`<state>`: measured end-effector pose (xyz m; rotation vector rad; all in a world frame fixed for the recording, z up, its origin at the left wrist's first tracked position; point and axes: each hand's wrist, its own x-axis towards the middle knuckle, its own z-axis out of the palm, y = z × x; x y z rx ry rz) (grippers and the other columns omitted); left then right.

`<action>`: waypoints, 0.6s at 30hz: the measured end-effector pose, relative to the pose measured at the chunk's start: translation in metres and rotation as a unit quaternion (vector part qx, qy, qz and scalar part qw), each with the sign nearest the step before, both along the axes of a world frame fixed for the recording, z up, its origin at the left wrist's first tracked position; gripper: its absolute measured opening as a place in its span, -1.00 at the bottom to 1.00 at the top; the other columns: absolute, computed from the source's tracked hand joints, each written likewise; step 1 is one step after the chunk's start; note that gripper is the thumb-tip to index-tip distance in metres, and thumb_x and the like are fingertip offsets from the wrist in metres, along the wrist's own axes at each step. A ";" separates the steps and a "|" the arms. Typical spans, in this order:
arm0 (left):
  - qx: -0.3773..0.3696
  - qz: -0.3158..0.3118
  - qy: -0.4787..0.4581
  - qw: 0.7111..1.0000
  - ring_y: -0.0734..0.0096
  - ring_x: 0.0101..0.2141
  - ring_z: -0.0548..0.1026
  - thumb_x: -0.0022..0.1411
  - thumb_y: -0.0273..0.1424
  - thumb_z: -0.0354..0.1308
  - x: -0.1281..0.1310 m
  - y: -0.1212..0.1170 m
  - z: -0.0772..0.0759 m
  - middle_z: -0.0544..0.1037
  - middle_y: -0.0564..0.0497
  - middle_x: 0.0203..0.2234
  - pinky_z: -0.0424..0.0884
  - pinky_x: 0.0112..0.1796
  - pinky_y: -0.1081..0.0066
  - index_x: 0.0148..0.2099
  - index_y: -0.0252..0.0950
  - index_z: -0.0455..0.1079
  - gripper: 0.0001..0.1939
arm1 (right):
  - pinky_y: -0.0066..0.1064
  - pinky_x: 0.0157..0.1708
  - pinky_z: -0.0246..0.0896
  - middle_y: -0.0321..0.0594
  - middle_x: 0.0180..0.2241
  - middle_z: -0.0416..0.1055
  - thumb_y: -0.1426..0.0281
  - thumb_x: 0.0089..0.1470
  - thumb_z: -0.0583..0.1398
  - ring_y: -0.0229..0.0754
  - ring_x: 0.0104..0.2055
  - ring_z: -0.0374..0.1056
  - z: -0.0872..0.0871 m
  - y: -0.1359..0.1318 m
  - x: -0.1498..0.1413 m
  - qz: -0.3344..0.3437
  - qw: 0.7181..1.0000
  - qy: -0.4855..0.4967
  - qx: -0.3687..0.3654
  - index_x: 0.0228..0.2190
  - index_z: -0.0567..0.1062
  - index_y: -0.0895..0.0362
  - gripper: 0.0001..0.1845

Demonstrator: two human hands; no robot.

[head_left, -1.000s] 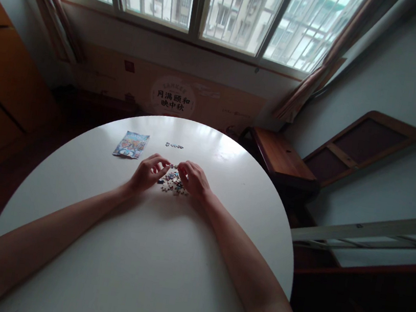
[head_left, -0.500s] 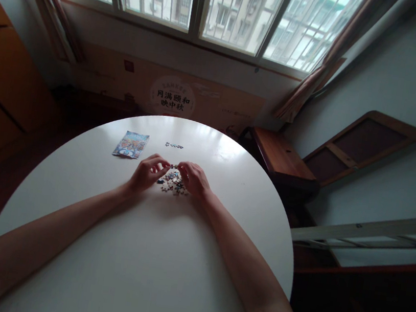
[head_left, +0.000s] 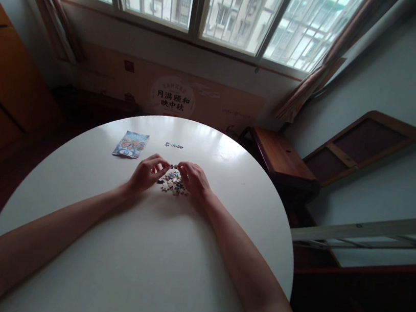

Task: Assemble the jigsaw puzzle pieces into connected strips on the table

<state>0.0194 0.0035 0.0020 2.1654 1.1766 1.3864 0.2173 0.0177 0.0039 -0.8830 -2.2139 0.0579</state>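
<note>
My left hand (head_left: 148, 171) is closed in a pinch on a small jigsaw puzzle piece. Facing it, my right hand (head_left: 194, 178) pinches a puzzle piece too, and the pieces (head_left: 173, 166) meet or nearly meet between the fingertips; I cannot tell whether they are joined. Just below the fingers a heap of loose puzzle pieces (head_left: 175, 185) lies on the white round table (head_left: 130, 269), partly hidden by my right hand. Beyond my hands a short row of puzzle pieces (head_left: 174, 145) rests on the tabletop.
A colourful printed packet (head_left: 131, 144) lies flat on the table, left of the row. Past the table's right edge stands a brown wooden bench (head_left: 285, 156). Barred windows (head_left: 244, 11) and a printed cardboard panel (head_left: 209, 91) are at the far side.
The small pieces between my fingertips have turned slightly. Both hands stay in nearly the same place, and the heap, row and packet have not moved.
</note>
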 end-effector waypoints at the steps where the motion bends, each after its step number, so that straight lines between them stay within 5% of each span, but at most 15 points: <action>1: 0.001 0.002 0.001 1.000 0.57 -0.53 0.39 0.23 -0.29 0.12 0.000 0.000 0.000 0.43 0.03 -0.41 0.33 -0.53 0.53 -0.28 -0.30 0.44 -0.82 | -0.43 -0.30 0.14 -0.19 -0.40 0.46 0.34 0.27 0.00 -0.25 -0.40 0.31 0.000 0.000 0.000 -0.002 1.000 0.000 0.001 -0.25 0.38 0.14 -0.81; 18: 0.005 0.006 0.023 1.000 0.57 -0.53 0.37 0.24 -0.31 0.11 0.000 0.001 -0.002 0.42 0.04 -0.42 0.32 -0.52 0.53 -0.30 -0.30 0.42 -0.84 | -0.47 -0.33 0.08 -0.24 -0.46 0.42 0.35 0.25 0.04 -0.29 -0.44 0.27 -0.001 0.000 0.000 -0.007 1.000 -0.012 -0.007 -0.29 0.39 0.15 -0.83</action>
